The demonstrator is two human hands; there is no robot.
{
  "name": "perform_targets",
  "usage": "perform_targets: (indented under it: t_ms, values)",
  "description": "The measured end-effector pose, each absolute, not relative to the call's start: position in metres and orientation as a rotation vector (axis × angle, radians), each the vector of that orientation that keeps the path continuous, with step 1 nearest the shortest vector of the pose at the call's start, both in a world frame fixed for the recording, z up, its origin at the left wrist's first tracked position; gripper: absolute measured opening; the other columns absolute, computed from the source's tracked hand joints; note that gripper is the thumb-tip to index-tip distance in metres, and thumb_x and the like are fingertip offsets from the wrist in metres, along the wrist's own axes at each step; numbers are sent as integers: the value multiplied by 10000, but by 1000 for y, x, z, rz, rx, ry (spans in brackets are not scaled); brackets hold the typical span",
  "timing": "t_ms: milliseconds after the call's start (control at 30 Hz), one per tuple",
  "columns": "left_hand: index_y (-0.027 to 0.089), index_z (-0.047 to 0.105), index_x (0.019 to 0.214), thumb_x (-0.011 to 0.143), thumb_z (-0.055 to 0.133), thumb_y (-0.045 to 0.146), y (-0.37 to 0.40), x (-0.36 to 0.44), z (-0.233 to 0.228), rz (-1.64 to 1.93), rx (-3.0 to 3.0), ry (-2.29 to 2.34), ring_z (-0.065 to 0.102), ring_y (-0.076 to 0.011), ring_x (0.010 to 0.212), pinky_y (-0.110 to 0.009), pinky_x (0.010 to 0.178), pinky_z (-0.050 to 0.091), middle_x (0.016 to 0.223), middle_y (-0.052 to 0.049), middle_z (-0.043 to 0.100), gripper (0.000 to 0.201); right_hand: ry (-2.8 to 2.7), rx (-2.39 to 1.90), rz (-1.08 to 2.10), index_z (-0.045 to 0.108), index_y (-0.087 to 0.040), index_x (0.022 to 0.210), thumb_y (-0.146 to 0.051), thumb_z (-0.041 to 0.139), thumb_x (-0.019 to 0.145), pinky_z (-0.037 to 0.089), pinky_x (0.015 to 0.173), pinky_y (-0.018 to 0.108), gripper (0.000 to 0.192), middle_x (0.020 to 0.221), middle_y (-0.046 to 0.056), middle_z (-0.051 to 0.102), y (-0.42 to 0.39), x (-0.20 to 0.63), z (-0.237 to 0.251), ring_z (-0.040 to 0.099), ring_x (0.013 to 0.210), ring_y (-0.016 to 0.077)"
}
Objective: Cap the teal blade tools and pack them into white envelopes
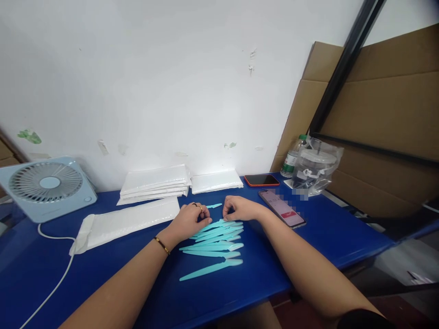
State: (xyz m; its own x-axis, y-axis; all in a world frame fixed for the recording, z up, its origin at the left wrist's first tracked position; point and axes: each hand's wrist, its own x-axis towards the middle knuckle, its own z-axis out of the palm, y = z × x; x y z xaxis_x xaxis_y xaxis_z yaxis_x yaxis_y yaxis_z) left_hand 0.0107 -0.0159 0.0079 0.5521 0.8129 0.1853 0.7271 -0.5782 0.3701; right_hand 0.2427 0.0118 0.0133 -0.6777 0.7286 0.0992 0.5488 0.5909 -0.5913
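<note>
Hands at a pile of teal razors on the table

A clear bag (320, 167) beyond the right hand (240, 209) held a lidded jar. About ten slim teal razors (214, 244) lay fanned just below both hands' fingers; one more (214, 206) lay between them. The left hand (190, 220) and right fingers were curled narrow, touching the pile's top. Two phones (281, 208) lay right of them.
</note>
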Motion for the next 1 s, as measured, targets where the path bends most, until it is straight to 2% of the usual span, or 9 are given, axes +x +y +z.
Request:
perform_targets:
  t_ms: [133, 367, 633, 767, 867, 1000]
  values:
    - [218, 618, 794, 783, 488, 456, -18, 12, 10, 454, 2475, 1277, 543, -150, 709, -249, 619, 397, 744, 0, 602, 271, -2503, -1052, 706, 731, -204, 734, -314, 730, 611, 378, 590, 219, 165, 818, 26, 569, 9, 240, 13, 522, 695, 138]
    - [213, 623, 776, 792, 467, 430, -18, 13, 9, 427, 2409, 1294, 551, -133, 631, -237, 564, 390, 716, 5, 624, 268, -2414, -1044, 663, 697, -196, 712, -287, 717, 653, 367, 560, 212, 110, 804, 15, 532, 10, 233, 10, 496, 656, 109]
    - [221, 637, 722, 800, 512, 341, -5, 7, 5, 490, 2596, 1514, 576, -180, 738, -287, 641, 361, 758, -5, 658, 189, -2280, -1162, 668, 704, -185, 637, -274, 737, 604, 364, 533, 219, 101, 711, 11, 600, 25, 246, 4, 521, 597, 119]
    - [239, 636, 872, 779, 549, 362, -2, 1, 6, 581, 2550, 1587, 576, -196, 816, -301, 700, 386, 830, -10, 655, 177, -2229, -1195, 580, 719, -199, 675, -288, 750, 586, 374, 565, 224, 130, 728, 12, 616, 27, 256, 10, 527, 629, 132]
    - [234, 625, 886, 766, 564, 408, -9, 5, 9, 636, 2535, 1518, 572, -193, 836, -294, 716, 397, 852, -10, 645, 221, -2377, -1072, 632, 725, -209, 727, -328, 725, 631, 391, 603, 221, 153, 767, 12, 602, 19, 253, 17, 541, 673, 132]
    - [232, 651, 811, 751, 560, 467, -21, 14, 14, 495, 2512, 1283, 578, -165, 766, -251, 644, 399, 789, 2, 645, 259, -2539, -995, 704, 724, -202, 739, -361, 727, 639, 391, 598, 209, 188, 778, 14, 586, 9, 244, 21, 540, 681, 124]
